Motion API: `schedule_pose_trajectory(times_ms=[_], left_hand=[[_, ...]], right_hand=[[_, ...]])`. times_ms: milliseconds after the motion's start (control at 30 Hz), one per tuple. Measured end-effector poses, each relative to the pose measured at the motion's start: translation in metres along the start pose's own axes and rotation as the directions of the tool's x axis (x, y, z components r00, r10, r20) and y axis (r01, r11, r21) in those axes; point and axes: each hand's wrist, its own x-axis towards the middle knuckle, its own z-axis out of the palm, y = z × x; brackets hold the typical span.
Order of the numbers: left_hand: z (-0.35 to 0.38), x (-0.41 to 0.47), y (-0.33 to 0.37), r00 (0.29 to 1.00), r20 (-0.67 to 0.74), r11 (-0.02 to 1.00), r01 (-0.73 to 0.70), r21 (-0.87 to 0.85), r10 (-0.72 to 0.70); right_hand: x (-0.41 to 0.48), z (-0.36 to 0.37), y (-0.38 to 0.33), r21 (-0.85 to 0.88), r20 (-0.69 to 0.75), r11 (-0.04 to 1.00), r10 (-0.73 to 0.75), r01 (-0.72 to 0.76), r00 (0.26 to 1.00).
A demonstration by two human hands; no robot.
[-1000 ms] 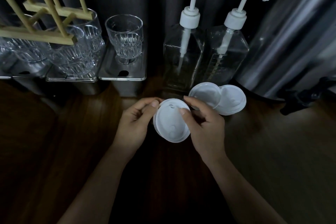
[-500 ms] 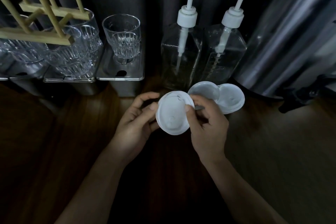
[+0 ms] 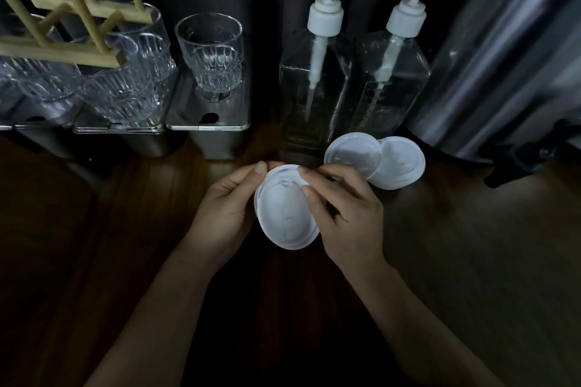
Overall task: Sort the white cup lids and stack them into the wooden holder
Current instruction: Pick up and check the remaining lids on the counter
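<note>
Left hand and right hand pinch a round white plastic cup lid between their fingers; such a thin rim grip might let it slip.

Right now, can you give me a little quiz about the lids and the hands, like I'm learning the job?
1. True or false: the left hand and the right hand both hold the raised lid.
2. How many loose lids lie on the table in front of the pump bottles? A) one B) two C) four
3. Fill in: the loose lids lie nearer the ___ hand.
Key: 1 true; 2 B; 3 right.
</note>
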Motion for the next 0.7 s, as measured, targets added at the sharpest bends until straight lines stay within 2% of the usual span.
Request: schedule_pose_trajectory(times_ms=[100, 267, 333, 400, 467, 700], left_hand=[[-0.002, -0.002, 0.005, 0.999, 0.027, 0.999, 0.038, -0.02, -0.038], [-0.007, -0.002, 0.004, 0.994, 0.105, 0.999, -0.032, 0.036, 0.028], [-0.005, -0.001, 0.002, 0.995, 0.1, 0.999, -0.024, 0.024, 0.022], [-0.003, 0.0, 0.0, 0.997, 0.066, 0.998, -0.042, 0.05, 0.039], [-0.002, 0.0, -0.002, 0.996, 0.034, 0.993, -0.082, 0.081, 0.079], [0.001, -0.001, -0.005, 0.983, -0.035, 0.977, -0.172, 0.127, 0.178]], right_hand=[[-0.002, 0.001, 0.001, -0.022, 0.002, 1.0, -0.015, 0.015, 1.0], [0.0, 0.001, 0.001, -0.027, -0.015, 0.999, 0.038, -0.039, 0.999], [0.003, -0.001, 0.001, 0.048, -0.026, 0.987, 0.157, -0.156, 0.987], [0.005, -0.003, 0.0, 0.183, -0.004, 0.926, 0.336, -0.329, 0.942], [0.006, -0.004, 0.0, 0.254, 0.022, 0.874, 0.424, -0.415, 0.905], [0.008, -0.004, 0.0, 0.241, 0.06, 0.871, 0.427, -0.428, 0.902]])
